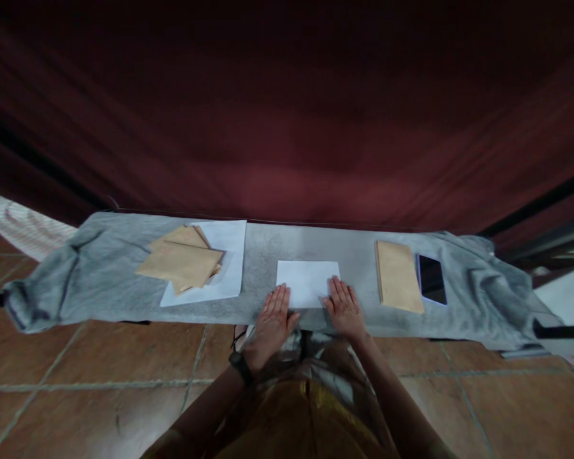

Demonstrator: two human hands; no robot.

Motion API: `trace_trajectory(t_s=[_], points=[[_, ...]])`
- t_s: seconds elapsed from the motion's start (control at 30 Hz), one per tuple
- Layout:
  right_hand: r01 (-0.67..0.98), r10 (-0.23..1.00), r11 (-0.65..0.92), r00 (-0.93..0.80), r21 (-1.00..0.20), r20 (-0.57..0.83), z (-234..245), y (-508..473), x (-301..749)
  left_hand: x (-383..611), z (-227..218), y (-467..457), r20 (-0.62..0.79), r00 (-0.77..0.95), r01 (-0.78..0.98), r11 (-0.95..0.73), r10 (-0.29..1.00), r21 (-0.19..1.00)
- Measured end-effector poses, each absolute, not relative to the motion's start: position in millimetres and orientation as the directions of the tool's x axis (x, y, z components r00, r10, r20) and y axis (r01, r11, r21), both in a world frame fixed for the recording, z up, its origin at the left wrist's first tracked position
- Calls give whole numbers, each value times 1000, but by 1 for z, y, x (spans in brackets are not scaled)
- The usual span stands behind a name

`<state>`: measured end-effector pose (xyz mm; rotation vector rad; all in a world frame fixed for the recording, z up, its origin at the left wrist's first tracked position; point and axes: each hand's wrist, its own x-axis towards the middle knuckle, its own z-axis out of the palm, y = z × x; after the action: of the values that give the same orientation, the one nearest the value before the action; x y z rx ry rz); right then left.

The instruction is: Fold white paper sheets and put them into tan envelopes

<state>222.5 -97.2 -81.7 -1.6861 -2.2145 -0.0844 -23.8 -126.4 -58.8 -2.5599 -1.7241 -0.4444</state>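
A white sheet of paper (308, 280) lies flat in front of me on the grey cloth-covered table (263, 255). Flat at its left edge, fingers stretched out, rests my left hand (275, 317), with a dark watch on the wrist. At the sheet's right edge my right hand (344, 309) lies palm down, fingers extended and a little apart. Neither hand grips anything. Over to the right is a neat stack of brown envelopes (398, 276). Several brown envelopes (184, 261) lie in a loose pile at the left, on top of larger white paper (232, 258).
A phone (432, 279) with a dark screen lies right of the envelope stack. Behind the table hangs a dark red curtain (316, 140). The grey cloth bunches up at both table ends. Tiled floor (124, 357) shows below the front edge.
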Motion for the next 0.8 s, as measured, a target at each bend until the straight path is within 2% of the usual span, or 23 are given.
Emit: trace_trajectory(t_s=[0.1, 0.23, 0.4, 0.8], points=[[948, 921, 274, -210, -162, 329, -84, -99, 222, -12, -60, -116, 291, 275, 927, -332, 916, 171], [950, 916, 271, -206, -154, 344, -85, -100, 221, 28, -59, -91, 324, 338, 879, -420, 884, 227], [952, 915, 272, -210, -142, 345, -84, -100, 220, 66, -62, -60, 234, 433, 849, -481, 871, 219], [945, 921, 274, -203, -181, 334, -78, -100, 220, 16, -68, -36, 251, 252, 926, -308, 935, 217]])
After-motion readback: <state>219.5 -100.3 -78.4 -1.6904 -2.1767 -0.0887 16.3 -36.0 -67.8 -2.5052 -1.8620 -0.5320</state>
